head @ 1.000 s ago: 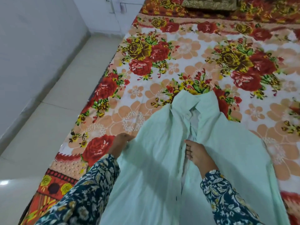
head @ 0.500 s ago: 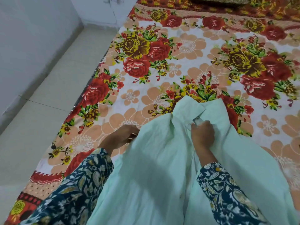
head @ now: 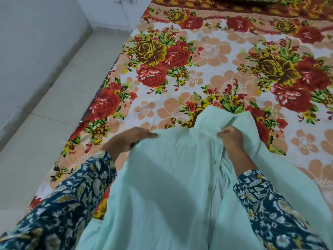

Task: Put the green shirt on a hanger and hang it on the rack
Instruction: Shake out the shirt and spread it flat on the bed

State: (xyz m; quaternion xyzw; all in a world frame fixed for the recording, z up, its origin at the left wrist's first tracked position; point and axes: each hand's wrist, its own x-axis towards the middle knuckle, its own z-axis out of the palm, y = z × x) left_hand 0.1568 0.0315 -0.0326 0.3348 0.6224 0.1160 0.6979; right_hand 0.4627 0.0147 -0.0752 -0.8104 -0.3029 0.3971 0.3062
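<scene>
At near edge of bed (head: 207, 51), on the floral sheet: green shirt (head: 162, 177) lies spread, collar toward the far edge, hem out of frame. Right hand (head: 232, 139) sits at the collar opening, fingers curled, pinching the front placket just below the collar. Left hand (head: 128, 140) is at the shoulder nearest the bed's left edge, fingers nearly straight on the cloth, thumb hidden under fabric; grip cannot be told. Tiled floor (head: 54, 123) borders the left edge.
</scene>
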